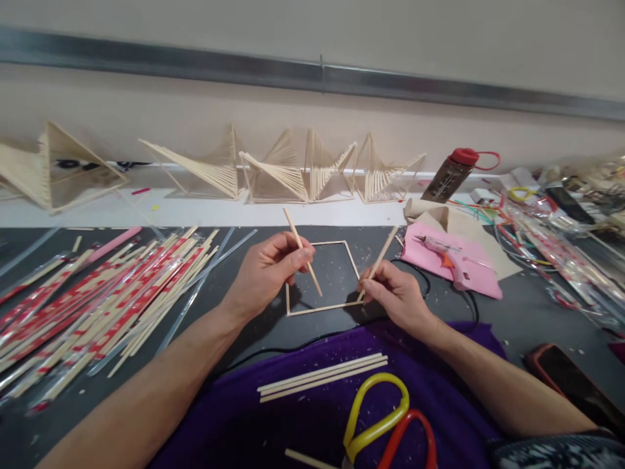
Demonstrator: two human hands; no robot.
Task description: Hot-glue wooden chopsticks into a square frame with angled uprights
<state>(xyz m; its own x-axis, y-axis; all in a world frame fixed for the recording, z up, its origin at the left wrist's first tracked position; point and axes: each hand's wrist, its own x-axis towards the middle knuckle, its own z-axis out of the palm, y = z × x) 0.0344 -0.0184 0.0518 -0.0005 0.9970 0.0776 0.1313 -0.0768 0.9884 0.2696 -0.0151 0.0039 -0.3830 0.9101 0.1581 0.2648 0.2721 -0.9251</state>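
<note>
My left hand pinches a thin wooden stick between thumb and fingers; the stick is tilted, its lower end over the inside of a square frame of sticks. That frame lies flat on the dark table. In my right hand is a second wooden stick, slanting up to the right, its lower end by the frame's near right corner. Whether that end touches the corner I cannot tell. Closer to me, three loose sticks lie on purple cloth, beside scissors with yellow and red handles.
Wrapped and loose chopsticks cover the left side. A pink glue gun rests on pink material at right, its cord crossing the table. Behind stand several stick models and a red-capped bottle. A phone lies near right.
</note>
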